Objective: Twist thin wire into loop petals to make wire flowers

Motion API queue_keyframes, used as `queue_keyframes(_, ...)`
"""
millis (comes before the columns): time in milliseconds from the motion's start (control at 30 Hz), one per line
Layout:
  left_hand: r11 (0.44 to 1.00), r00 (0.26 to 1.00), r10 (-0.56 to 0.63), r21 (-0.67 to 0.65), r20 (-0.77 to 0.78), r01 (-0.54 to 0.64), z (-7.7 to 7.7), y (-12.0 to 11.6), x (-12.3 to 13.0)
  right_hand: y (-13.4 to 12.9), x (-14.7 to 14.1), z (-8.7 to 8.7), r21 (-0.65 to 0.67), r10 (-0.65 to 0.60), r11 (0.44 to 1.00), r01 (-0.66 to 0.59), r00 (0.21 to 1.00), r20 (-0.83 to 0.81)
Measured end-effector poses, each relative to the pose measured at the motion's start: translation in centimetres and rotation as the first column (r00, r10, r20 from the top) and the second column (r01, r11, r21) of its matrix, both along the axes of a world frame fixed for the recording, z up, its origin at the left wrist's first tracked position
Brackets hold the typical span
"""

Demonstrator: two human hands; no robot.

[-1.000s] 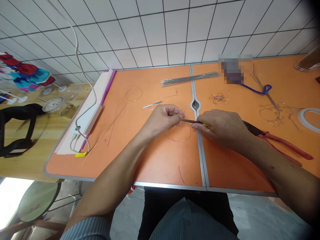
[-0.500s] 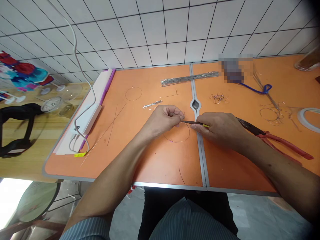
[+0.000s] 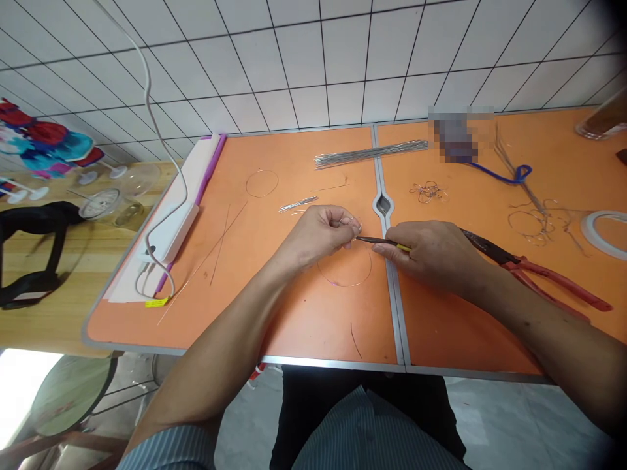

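Note:
My left hand [image 3: 326,234] pinches a thin wire with thumb and fingertips. A small wire loop shows at the fingertips, and a larger wire ring [image 3: 350,284] hangs below, over the orange table. My right hand [image 3: 431,251] is closed around slim tweezers [image 3: 375,240] with dark tips and a bit of yellow; most of the handle is hidden in the palm. The tips touch or nearly touch the wire at my left fingertips. Just beyond my left hand lies a small bundle of short wires [image 3: 298,204].
Red-handled pliers [image 3: 524,264] lie beside my right forearm. At the back is a bundle of long wires [image 3: 372,154]. Tangled wire [image 3: 428,192], a roll of tape [image 3: 605,245] and a separate wire ring [image 3: 262,171] lie around. A white power strip [image 3: 171,235] stands at left.
The large wire ring below my left hand has shifted slightly down and to the left. Both hands stay almost in place, with the tweezers at the wire.

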State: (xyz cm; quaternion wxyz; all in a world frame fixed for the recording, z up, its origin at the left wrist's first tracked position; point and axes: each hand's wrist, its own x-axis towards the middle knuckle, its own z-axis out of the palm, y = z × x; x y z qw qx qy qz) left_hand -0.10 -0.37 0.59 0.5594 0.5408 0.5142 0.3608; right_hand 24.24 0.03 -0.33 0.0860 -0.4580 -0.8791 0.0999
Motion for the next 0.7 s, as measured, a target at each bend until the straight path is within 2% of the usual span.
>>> queue_keyframes(133,1.0,1.0,-0.002,-0.016,0.026,0.003,0.0,0.1,-0.2,0.0,0.1,-0.3,0.02,0.001,1.0,-0.001,1.0,-0.011)
queue_keyframes(267,1.0,0.997,0.022,-0.01,0.08,-0.021,0.2,0.2,-0.6,0.5,0.3,-0.8,0.001,0.024,1.0,-0.024,0.991,-0.128)
queue_keyframes(333,0.999,0.993,0.052,-0.01,0.109,-0.051,0.2,0.3,-0.7,0.8,0.4,-0.9,-0.058,0.011,0.998,-0.024,0.975,-0.222)
queue_keyframes(400,0.997,0.984,0.078,-0.027,0.157,-0.075,0.3,0.3,-0.8,1.1,0.6,-0.9,-0.174,-0.023,0.984,-0.037,0.944,-0.329)
queue_keyframes(533,0.992,0.951,0.104,-0.103,0.292,-0.077,0.1,0.4,-0.7,1.5,0.9,-0.9,-0.398,-0.081,0.907,-0.139,0.87,-0.487)
queue_keyframes(700,0.973,0.873,0.155,-0.226,0.463,-0.053,-0.2,0.6,-0.4,1.5,0.8,-1.2,-0.45,-0.096,0.868,-0.208,0.821,-0.563)
